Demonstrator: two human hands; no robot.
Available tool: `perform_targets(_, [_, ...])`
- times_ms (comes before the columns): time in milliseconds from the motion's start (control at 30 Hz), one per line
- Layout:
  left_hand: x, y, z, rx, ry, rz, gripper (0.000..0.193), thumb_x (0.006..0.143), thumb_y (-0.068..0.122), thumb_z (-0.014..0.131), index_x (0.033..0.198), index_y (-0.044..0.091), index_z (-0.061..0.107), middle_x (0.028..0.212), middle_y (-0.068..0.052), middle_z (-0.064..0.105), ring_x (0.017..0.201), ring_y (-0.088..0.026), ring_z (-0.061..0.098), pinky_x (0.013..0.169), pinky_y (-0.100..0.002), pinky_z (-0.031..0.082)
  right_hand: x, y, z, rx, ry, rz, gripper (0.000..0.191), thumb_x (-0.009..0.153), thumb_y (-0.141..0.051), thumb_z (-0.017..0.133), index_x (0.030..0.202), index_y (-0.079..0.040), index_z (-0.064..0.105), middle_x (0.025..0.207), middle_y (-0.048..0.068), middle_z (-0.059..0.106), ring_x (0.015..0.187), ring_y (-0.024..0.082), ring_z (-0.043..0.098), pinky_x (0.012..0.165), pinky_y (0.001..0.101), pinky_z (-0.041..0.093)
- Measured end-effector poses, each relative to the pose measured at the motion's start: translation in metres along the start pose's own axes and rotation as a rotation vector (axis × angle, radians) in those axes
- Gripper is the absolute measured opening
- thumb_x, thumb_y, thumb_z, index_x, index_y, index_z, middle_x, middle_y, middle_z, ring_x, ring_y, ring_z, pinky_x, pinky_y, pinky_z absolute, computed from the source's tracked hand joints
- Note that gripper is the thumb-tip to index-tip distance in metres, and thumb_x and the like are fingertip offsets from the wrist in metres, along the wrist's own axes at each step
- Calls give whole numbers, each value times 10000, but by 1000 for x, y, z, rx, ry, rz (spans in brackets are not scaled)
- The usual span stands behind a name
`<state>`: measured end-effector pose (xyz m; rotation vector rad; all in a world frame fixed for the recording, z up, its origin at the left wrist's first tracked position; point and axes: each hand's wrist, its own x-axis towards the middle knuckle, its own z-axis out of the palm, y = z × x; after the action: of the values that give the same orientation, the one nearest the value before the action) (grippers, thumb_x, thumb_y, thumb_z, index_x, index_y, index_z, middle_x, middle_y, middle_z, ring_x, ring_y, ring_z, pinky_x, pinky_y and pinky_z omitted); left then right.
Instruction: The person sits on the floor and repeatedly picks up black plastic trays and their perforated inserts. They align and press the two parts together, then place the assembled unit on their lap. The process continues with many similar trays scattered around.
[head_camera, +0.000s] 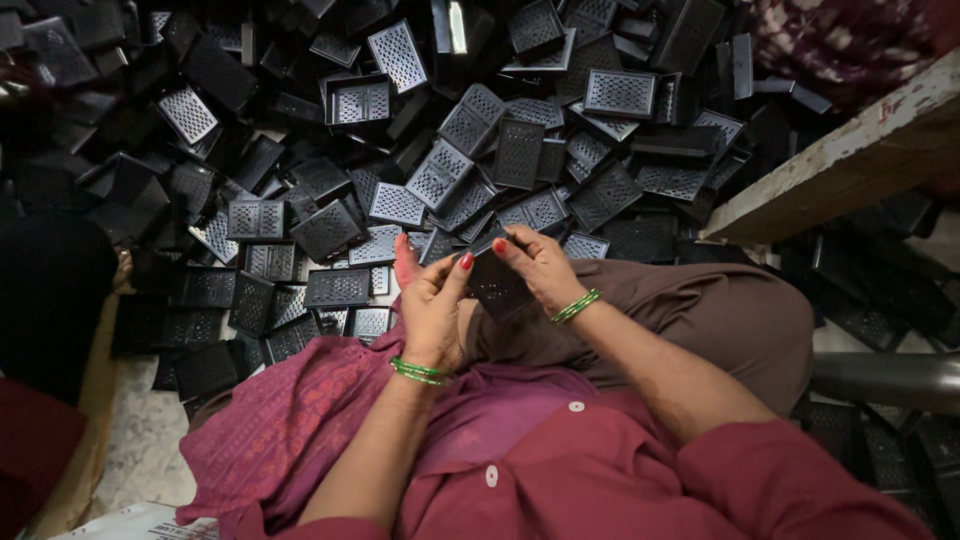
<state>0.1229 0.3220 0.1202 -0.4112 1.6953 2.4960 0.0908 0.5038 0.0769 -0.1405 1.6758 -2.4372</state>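
Observation:
Both hands hold one black perforated plastic piece (497, 283) above my lap. My left hand (432, 300) grips its left side, thumb with red nail on top, green bangles on the wrist. My right hand (540, 265) pinches its upper right edge, also with green bangles. The piece is partly hidden by my fingers. Just beyond my hands lies a large heap of the same black perforated rectangular pieces (440, 175), spread over the floor.
A worn wooden plank edge (850, 160) runs diagonally at the right. A grey pipe (885, 378) lies at the right by my knee. More black pieces (880, 300) lie beneath the plank. A dark bundle (50, 300) sits at the left. Patterned cloth (850, 35) shows top right.

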Motion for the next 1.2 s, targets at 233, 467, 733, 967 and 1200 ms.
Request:
perform_targets(233, [1,22,-3,85,-181,171,304,976,104,717,1243,-41,697,1107,-39,733,978,-81,659,888,-217,526,-6,-39,10,-214,-65,-160,371,991,-321,718,1212,-25,691,1134,8,682,1088,99,608,999,249,467])
perform_targets(467, [-19,44,10,132,-206,178,312,952,50,720,1254,-25,688,1109,-44,734,981,-91,669,872,-223,537,-18,-81,8,-176,-130,-93,465,976,-340,728,1297,-6,710,1228,43,676,1132,131,606,1007,272,456])
perform_targets(733, [-27,52,16,265,-167,300,293,976,13,703,1263,-43,684,1116,-50,724,1001,-93,666,893,-224,534,-18,-83,9,-8,-182,6,454,923,-201,764,1327,-33,643,1227,34,701,1129,110,647,1016,265,506])
perform_targets(967, [-30,55,17,200,-217,277,298,985,-1,680,1278,-50,663,1143,-56,722,1034,-101,671,929,-233,533,-21,-75,-3,-307,-130,-182,338,967,-172,753,1253,3,713,1164,47,734,1079,112,672,982,269,537])
perform_targets(1200, [-22,19,11,228,-229,98,360,888,28,754,1226,-37,649,1096,-59,733,963,-101,699,863,-234,568,-10,-46,-3,21,32,-68,344,978,-188,741,1251,16,688,1138,45,732,1038,99,660,971,262,523])
